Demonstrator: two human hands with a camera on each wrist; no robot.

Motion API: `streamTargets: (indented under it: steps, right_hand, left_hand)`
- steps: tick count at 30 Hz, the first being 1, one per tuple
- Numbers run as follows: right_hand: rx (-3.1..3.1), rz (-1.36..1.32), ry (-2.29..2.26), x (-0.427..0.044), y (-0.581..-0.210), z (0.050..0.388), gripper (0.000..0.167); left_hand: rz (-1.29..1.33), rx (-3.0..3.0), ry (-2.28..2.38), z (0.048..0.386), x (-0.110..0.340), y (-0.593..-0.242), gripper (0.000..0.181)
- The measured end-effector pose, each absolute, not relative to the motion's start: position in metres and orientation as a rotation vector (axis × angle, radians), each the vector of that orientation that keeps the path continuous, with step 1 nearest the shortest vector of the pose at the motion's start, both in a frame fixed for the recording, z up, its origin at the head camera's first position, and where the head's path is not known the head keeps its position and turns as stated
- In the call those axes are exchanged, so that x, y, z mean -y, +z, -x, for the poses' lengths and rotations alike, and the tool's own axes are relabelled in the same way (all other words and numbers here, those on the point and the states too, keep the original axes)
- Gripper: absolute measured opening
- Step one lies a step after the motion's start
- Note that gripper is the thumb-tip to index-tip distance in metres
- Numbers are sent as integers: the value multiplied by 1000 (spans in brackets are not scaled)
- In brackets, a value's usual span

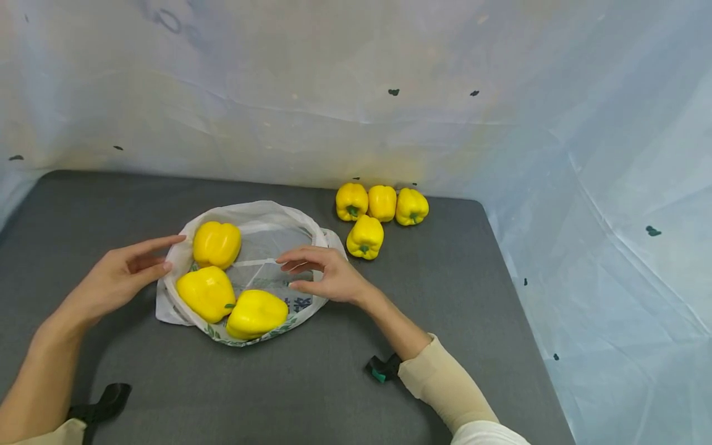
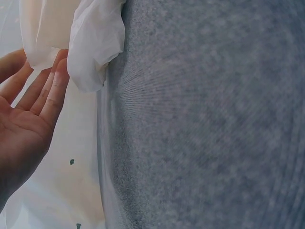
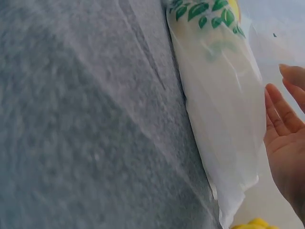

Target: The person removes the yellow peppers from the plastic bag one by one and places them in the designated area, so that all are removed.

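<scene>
A white plastic bag (image 1: 261, 212) lies on the table with its mouth spread wide and rolled down. Three yellow bell peppers sit inside: one at the back left (image 1: 217, 244), one at the left (image 1: 206, 293), one at the front (image 1: 257, 314). At the bag's left rim, my left hand (image 1: 119, 275) touches the plastic with extended fingers; the left wrist view shows the fingers (image 2: 55, 93) against the white folds. My right hand (image 1: 328, 272) hovers over the bag's right side, fingers loosely bent and holding nothing. Green leaves are printed on the bag (image 3: 219, 95) in the right wrist view.
Several more yellow bell peppers (image 1: 365, 237) stand in a cluster near the back edge, right of the bag. The dark grey table (image 1: 445, 296) is bordered by pale plastic sheeting (image 1: 334, 93) behind and at the right. Black straps (image 1: 108, 402) show near both wrists.
</scene>
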State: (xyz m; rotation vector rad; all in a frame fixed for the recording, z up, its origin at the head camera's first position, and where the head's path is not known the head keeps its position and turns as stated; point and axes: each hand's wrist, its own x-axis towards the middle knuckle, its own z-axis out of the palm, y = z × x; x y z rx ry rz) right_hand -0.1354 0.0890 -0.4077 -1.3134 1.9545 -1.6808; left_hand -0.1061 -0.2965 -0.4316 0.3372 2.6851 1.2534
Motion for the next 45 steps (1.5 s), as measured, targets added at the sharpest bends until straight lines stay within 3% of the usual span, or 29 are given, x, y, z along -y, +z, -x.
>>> streamTargets:
  steps: [10,23,36,45]
  right_hand:
    - [-1823,1351,-1497,-69,-404,136,48]
    - [-1688,1267,-1182,-56,-419,143,74]
    - [-1780,1329,-972,-49,-426,142,87]
    - [-1891,1362,-940,-51,-444,149,88]
  left_hand:
    - [-336,-2707,1260,104,301,-434,55]
    - [-307,-2686,1254,103,297,-433,54]
    - [-300,-2670,1238,106,296,-432,55]
    - [-316,-2680,1256,106,295,-435,54]
